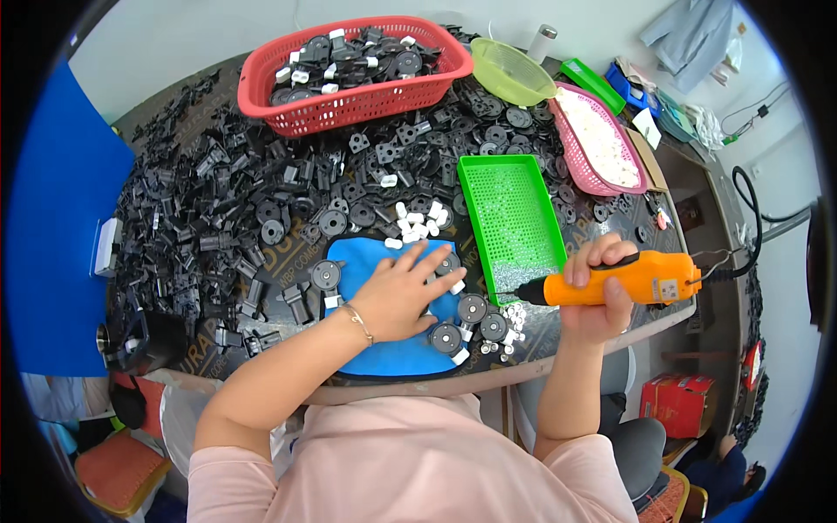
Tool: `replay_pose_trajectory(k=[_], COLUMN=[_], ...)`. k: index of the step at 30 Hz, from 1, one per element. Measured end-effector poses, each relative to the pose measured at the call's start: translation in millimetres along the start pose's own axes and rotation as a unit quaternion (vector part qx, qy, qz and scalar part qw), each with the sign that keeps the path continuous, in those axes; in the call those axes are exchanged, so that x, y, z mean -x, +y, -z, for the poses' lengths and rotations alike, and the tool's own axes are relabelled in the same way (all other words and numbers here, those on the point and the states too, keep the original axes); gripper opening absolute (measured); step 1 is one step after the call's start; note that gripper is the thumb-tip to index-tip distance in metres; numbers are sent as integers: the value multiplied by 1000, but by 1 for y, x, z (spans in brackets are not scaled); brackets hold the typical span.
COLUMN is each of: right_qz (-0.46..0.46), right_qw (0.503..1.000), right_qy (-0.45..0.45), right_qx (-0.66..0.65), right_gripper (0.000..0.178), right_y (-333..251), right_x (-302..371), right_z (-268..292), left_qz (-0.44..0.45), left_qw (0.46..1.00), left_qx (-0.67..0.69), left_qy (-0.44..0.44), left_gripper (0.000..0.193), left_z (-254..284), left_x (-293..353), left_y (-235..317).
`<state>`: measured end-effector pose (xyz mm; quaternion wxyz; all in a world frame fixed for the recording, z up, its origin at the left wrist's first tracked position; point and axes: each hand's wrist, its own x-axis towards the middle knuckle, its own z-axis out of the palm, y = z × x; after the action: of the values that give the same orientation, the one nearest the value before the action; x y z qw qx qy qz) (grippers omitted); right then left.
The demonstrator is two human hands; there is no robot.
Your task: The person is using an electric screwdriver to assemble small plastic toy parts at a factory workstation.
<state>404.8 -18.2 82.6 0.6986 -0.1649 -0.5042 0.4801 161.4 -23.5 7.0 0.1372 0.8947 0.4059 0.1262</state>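
Observation:
My right hand (593, 283) grips an orange and black electric screwdriver (649, 279) held sideways. Its bit points left, over the near end of a green perforated tray (468, 196) scattered with tiny screws. Spread out over a blue mat (353, 261), my left hand (405, 292) has its fingers apart near a black round wheel part (446, 264); whether it touches that part I cannot tell. Several more wheel parts with white ends, such as one wheel assembly (446, 338), lie around the mat. Small silvery round pieces (506, 340) sit beside them.
Loose black plastic parts (209, 200) cover the table's left and middle. White caps (417, 225) lie beyond the mat. Farther back stand a red basket (357, 105) of assemblies, a yellow-green colander (510, 74) and a pink basket (597, 139) of white pieces. The screwdriver's cord (750, 227) hangs at right.

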Motion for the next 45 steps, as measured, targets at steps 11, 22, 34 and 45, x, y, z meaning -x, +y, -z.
replay_pose_trajectory(k=[11,22,34,45], right_qz=[16,21,48,52], right_qw=[1000,997,995,994], right_qy=[26,68,88,94], right_qx=[-2,-2,10,32], right_gripper=[29,30,30,28], right_y=[-3,-2,-7,-20], right_x=[2,3,6,11], right_z=[10,21,39,45], left_qz=[-84,-174,-20,-129], left_qw=[994,983,969,989], left_qx=[-3,-25,-136,48], left_qy=[-68,51,204,-62], left_gripper=[35,37,60,71], left_z=[-5,32,169,-9], left_x=[-38,-34,-100,-21], left_y=[-12,-22,-52,59])
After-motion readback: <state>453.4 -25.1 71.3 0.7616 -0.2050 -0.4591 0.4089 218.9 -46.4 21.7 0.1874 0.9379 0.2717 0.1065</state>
